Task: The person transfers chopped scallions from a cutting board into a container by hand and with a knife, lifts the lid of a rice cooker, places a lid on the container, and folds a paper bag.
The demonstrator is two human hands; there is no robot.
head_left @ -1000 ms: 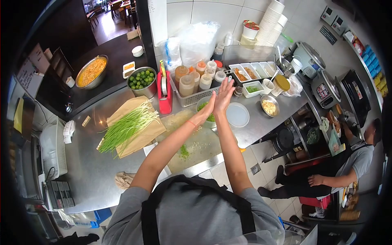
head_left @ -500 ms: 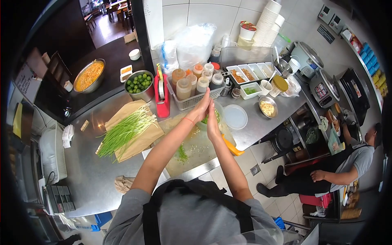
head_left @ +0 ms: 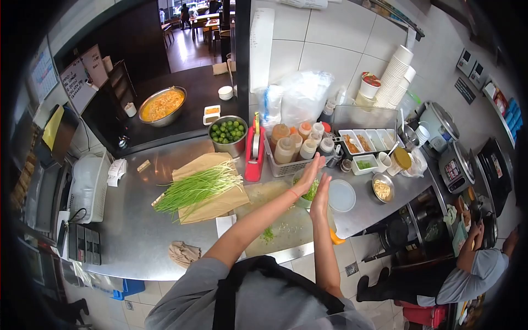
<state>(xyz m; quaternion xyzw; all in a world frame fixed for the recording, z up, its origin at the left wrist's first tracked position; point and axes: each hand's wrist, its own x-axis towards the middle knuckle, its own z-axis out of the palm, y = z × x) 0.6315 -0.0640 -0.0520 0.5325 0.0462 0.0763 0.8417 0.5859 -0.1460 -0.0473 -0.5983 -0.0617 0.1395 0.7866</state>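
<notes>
My left hand (head_left: 308, 179) and my right hand (head_left: 320, 199) face each other palm to palm, a small gap between them. Both have their fingers stretched out and hold nothing. Beneath them is a bowl (head_left: 301, 203) with chopped green onion (head_left: 313, 191), partly hidden by the hands. The bowl is at the far end of a cutting board (head_left: 286, 237) scattered with bits and a small heap of chopped green (head_left: 268, 235). By my right forearm an orange handle (head_left: 336, 237) sticks out past the board. Long green onions (head_left: 203, 187) lie on brown paper (head_left: 220, 207) to the left.
Behind the board stand a basket of sauce bottles (head_left: 289, 167), a red tape dispenser (head_left: 254, 159) and a pot of green limes (head_left: 228, 147). A round lid (head_left: 342, 196) and a bowl of pale slices (head_left: 383, 188) lie rightward. A co-worker (head_left: 467, 269) stands at right.
My hands have moved from pressed together to slightly apart. The view has shifted, so the counter appears farther right and lower. The co-worker's arms have moved toward the stove side.
</notes>
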